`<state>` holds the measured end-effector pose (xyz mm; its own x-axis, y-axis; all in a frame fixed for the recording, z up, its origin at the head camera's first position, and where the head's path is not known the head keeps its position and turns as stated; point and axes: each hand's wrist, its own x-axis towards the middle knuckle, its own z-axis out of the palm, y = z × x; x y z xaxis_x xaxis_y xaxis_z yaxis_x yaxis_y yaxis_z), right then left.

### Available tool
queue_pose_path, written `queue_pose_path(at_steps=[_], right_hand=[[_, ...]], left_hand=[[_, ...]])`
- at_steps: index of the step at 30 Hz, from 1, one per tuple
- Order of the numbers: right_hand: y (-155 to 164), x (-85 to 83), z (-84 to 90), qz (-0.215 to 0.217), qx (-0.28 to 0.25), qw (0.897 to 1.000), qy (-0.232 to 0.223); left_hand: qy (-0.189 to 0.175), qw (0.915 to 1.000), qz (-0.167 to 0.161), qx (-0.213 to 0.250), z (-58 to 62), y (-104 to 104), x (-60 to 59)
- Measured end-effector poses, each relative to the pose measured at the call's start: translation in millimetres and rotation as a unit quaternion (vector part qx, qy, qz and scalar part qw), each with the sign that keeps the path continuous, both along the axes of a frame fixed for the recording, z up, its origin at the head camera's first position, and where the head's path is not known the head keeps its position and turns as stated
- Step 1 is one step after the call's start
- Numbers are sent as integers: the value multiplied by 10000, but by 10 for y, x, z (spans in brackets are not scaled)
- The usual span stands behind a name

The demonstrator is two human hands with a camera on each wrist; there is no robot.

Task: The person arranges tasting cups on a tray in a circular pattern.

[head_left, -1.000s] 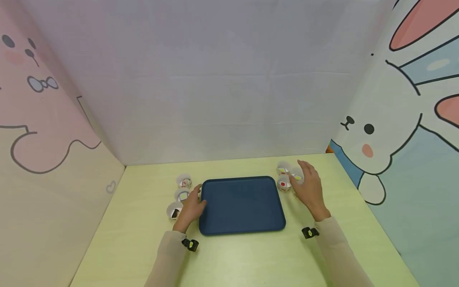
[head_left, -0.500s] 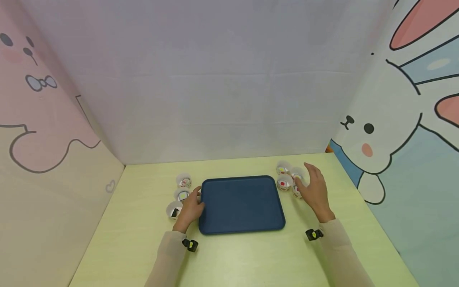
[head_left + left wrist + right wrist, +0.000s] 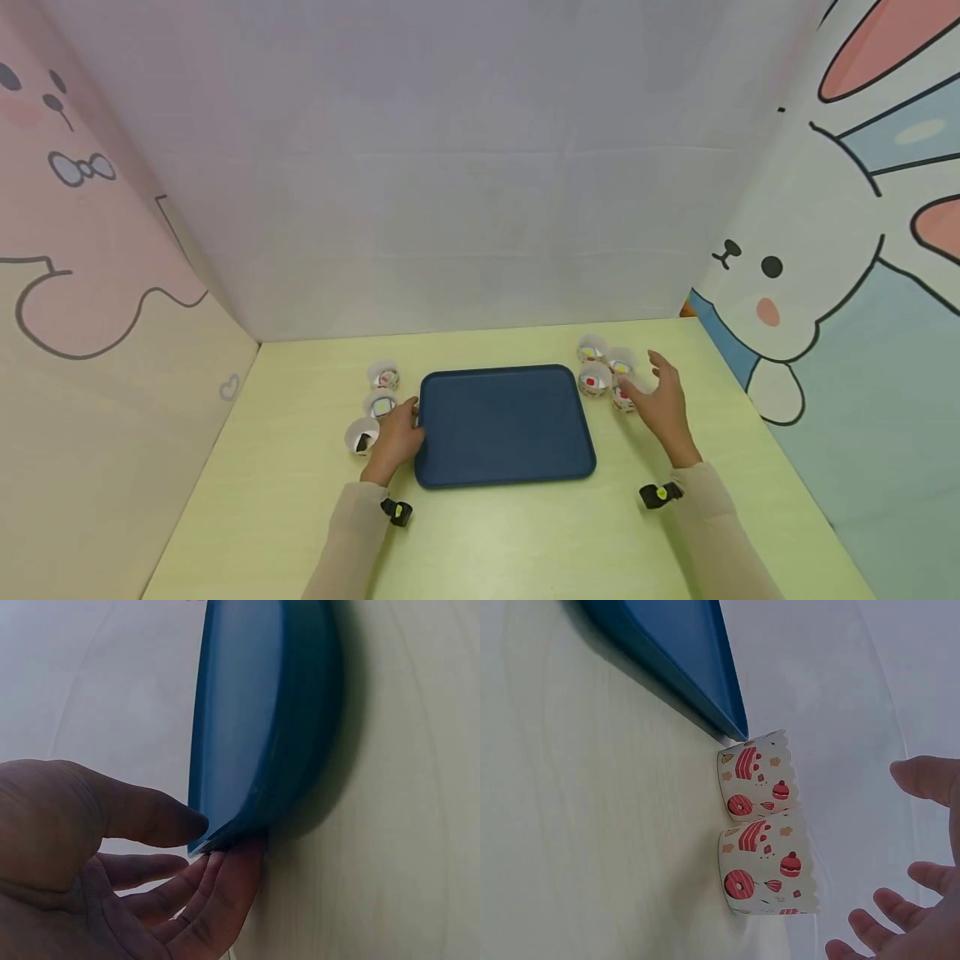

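Fingers [image 3: 217, 889] of my left hand [image 3: 395, 437] pinch the near-left corner of the tray [image 3: 504, 423], thumb on top. It is dark blue, flat, round-cornered, low-rimmed, lying mid-bench [image 3: 495, 542]. Right hand [image 3: 663, 404] hovers, fingers [image 3: 922, 776] spread apart, just beside white paper cups [image 3: 765, 859] printed with red cakes.

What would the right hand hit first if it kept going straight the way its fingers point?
Probably the paper cups just ahead of the right hand; its open fingers are apart from them in the wrist view, though depth is uncertain.
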<state>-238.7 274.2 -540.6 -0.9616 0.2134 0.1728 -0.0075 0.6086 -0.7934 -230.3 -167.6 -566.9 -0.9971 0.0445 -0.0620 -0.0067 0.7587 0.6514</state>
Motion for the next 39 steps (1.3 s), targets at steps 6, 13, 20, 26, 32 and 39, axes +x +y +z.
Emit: queue_pose_path(at_steps=[6,13,20,26,32,39], right_hand=[[43,-3,-65,230,-436,9959,-763],[60,-27,-147,321,-602,9898,-1252],[70,-52,-229,333,-698,9821,-1719],[87,-49,-292,384,-610,9821,-1740],[85,-77,-340,347,-329,9856,-1625],[81,-93,-373,340,-58,9882,-1493]], left_hand=[[19,10000,43,-25,8,-10,0],[76,9999,8,-93,-33,-27,-11],[-38,9999,56,99,-61,-37,-28],[-54,9996,66,260,-86,-55,-40],[-76,9993,92,363,-114,-63,-52],[-129,9991,77,397,-126,-64,-60]])
